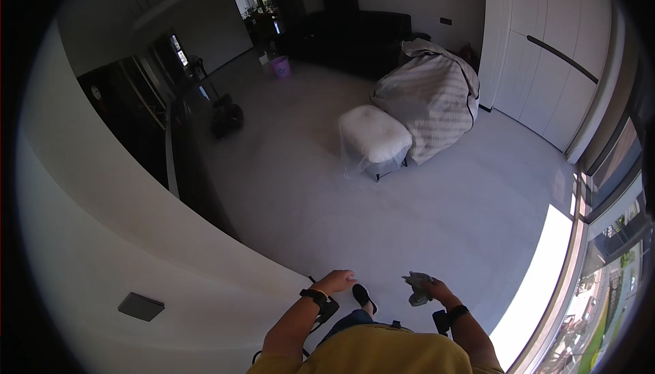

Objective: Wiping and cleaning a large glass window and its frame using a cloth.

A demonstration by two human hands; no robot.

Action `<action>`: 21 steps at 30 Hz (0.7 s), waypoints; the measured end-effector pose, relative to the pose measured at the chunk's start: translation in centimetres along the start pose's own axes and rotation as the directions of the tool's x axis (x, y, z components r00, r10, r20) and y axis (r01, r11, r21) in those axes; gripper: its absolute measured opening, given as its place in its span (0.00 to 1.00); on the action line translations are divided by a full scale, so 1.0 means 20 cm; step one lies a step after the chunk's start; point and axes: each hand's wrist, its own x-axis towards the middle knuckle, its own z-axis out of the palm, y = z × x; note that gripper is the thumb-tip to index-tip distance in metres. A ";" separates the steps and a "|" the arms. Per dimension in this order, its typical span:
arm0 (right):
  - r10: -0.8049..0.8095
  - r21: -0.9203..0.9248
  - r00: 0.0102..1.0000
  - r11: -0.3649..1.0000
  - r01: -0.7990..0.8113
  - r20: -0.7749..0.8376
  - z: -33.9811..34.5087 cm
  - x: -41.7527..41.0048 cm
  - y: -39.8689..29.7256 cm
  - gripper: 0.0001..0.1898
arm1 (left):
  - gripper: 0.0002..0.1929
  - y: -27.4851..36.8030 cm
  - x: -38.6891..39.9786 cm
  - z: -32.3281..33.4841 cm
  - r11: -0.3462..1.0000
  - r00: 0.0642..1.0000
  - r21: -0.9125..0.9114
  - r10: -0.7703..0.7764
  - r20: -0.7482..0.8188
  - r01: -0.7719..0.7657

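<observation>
A crumpled grey cloth [419,288] hangs from my right hand [439,290], low in the view, with the fingers closed on one side of it. My left hand [339,282] is near the end of the pale wall, its fingers partly curled; whether anything is in it cannot be made out. Both wrists carry dark straps with black devices. Between and below my hands show a black shoe [361,294] and the front of a yellow shirt [384,351].
Ahead stand a plastic-wrapped white stool [376,131] and a large piece under a striped cover [435,98]. Farther off are a dark sofa [363,31], a purple bucket [280,67] and a black bag-like object [226,118]. Windows line the right; a pale wall [169,251] curves along the left.
</observation>
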 end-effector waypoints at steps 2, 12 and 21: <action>-0.012 -0.161 0.998 0.987 0.021 0.061 0.02 0.07 -0.33 0.29 | 0.25 -0.18 0.23 0.00 0.999 0.999 0.016 -0.036 0.039 0.036; 0.332 0.338 0.937 0.898 -0.281 -0.105 -0.52 0.54 -0.34 0.15 | 0.26 -0.98 0.74 -0.50 0.813 0.898 -0.384 -0.372 0.236 0.437; 0.484 0.068 0.874 0.874 -0.481 -0.032 -0.54 1.09 -0.98 0.25 | 0.22 -1.44 1.01 -0.94 0.529 0.757 -0.724 -0.653 -0.014 0.442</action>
